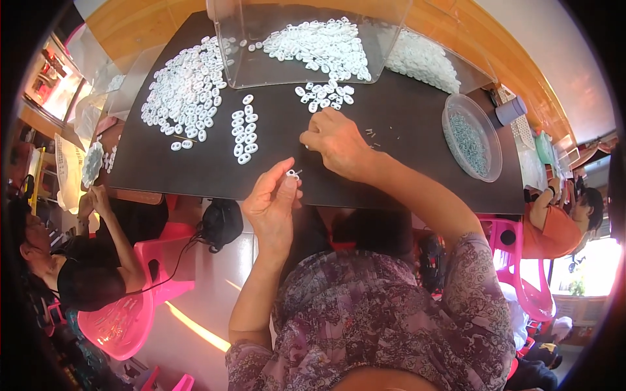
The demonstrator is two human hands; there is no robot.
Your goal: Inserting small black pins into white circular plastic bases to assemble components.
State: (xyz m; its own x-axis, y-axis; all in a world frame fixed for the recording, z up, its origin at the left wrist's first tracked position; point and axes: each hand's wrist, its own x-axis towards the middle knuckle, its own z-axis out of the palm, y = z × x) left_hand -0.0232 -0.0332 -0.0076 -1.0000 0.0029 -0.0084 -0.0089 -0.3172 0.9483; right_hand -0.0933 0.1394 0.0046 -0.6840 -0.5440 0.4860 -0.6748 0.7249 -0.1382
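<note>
My left hand [270,202] pinches a small white oval plastic piece [293,174] between thumb and fingers, just off the table's near edge. A thin metal pin or screw seems to stick out of that piece. Over the tabletop, my right hand [332,140] has its fingers curled together, with a speck of white at the fingertips that I cannot make out. Just beyond it lies a loose cluster of white two-hole pieces [324,96]. To the left, more of these pieces stand in two neat columns [244,130]. A few loose screws [371,134] lie right of my right hand.
A large heap of white pieces [186,88] covers the table's left side. At the back, a clear plastic bin [238,72] holds many more. On the right stands a round clear tray [494,171] of small screws, near a grey cup [510,111]. People sit at both sides.
</note>
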